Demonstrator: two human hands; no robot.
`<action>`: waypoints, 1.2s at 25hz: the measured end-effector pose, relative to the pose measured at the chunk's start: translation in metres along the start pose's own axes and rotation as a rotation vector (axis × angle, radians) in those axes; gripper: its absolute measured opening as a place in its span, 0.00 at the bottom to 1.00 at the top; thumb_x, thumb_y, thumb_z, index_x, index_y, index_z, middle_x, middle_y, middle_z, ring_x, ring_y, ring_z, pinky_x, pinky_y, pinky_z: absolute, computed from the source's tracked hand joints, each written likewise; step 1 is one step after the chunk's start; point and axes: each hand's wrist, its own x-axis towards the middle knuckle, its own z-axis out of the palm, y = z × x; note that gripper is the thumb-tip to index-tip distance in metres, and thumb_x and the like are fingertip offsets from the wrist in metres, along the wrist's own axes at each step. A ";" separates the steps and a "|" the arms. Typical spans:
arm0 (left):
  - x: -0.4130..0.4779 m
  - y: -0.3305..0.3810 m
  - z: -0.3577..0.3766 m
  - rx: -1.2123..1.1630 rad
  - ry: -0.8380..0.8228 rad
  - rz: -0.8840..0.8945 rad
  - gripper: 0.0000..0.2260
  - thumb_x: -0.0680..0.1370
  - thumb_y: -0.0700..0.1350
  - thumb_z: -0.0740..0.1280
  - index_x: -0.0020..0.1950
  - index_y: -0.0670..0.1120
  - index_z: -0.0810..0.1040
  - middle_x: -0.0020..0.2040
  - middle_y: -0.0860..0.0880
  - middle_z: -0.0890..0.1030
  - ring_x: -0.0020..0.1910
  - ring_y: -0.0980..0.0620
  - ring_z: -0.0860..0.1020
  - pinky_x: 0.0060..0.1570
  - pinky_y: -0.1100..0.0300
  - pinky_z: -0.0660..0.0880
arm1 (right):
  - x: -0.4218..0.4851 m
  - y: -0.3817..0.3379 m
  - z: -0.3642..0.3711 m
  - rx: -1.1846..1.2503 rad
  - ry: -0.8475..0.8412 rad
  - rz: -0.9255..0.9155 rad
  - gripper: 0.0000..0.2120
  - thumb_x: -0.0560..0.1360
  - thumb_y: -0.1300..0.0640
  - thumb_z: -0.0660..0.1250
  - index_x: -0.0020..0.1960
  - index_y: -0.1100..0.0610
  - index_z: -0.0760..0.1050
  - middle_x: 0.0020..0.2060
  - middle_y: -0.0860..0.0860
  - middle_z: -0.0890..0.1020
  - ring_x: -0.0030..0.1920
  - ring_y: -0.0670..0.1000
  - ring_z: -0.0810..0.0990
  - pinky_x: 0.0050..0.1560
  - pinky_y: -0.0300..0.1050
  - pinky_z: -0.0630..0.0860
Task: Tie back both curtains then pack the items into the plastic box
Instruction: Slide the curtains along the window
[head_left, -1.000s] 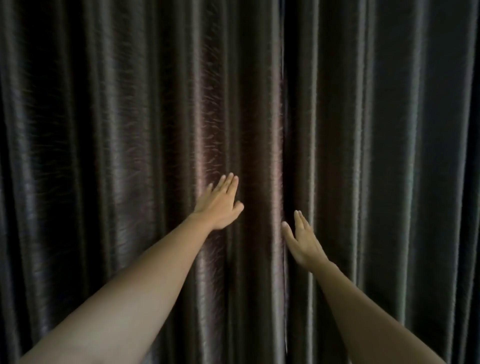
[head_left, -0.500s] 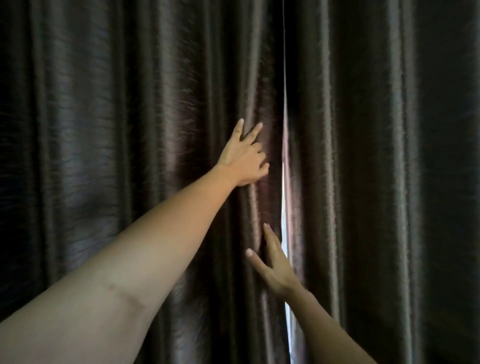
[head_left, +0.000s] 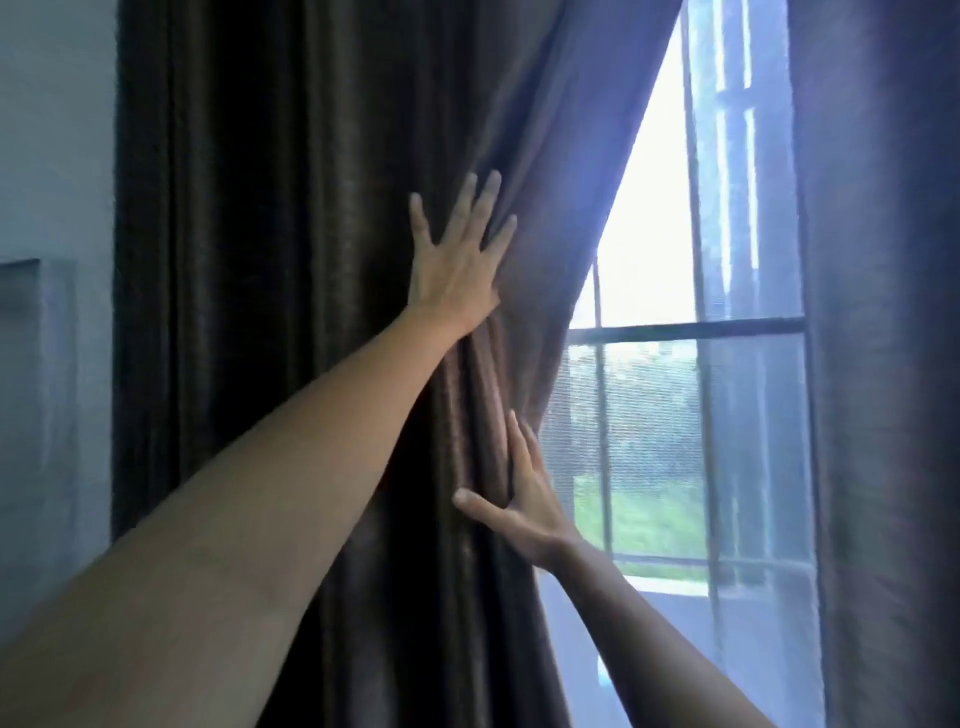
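Left curtain (head_left: 311, 260) is bunched beside the window (head_left: 649, 208), pressed there by the left hand (head_left: 457, 260) with fingers spread flat and, lower, by the right hand (head_left: 524, 499) with fingers straight along its free edge. As nothing is gripped, the folds could be lost and fall back across the glass if either palm is lifted before a tie-back, none visible, is fastened.

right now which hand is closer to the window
Right. The right hand lies along the inner edge of the left curtain, directly beside the window. The left hand presses flat higher up, farther in on the curtain's folds.
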 end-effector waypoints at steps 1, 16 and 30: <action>-0.004 -0.020 0.008 0.002 0.005 -0.031 0.37 0.74 0.57 0.66 0.77 0.52 0.50 0.78 0.44 0.38 0.76 0.41 0.39 0.66 0.29 0.45 | 0.011 -0.009 0.015 0.006 -0.007 -0.014 0.56 0.59 0.28 0.66 0.75 0.43 0.38 0.76 0.41 0.41 0.76 0.43 0.40 0.75 0.49 0.48; -0.087 -0.300 0.122 -0.760 -0.045 -0.796 0.57 0.65 0.53 0.77 0.74 0.57 0.32 0.76 0.40 0.35 0.75 0.33 0.47 0.66 0.27 0.53 | 0.154 -0.111 0.265 -0.133 -0.032 -0.091 0.60 0.55 0.24 0.66 0.74 0.40 0.37 0.76 0.45 0.54 0.74 0.54 0.55 0.72 0.55 0.57; -0.139 -0.422 0.167 -0.685 -0.055 -0.816 0.16 0.73 0.56 0.66 0.48 0.43 0.77 0.42 0.48 0.78 0.40 0.46 0.77 0.37 0.56 0.71 | 0.222 -0.162 0.388 -0.118 -0.161 -0.144 0.62 0.52 0.20 0.63 0.74 0.40 0.35 0.76 0.52 0.58 0.74 0.55 0.59 0.71 0.59 0.62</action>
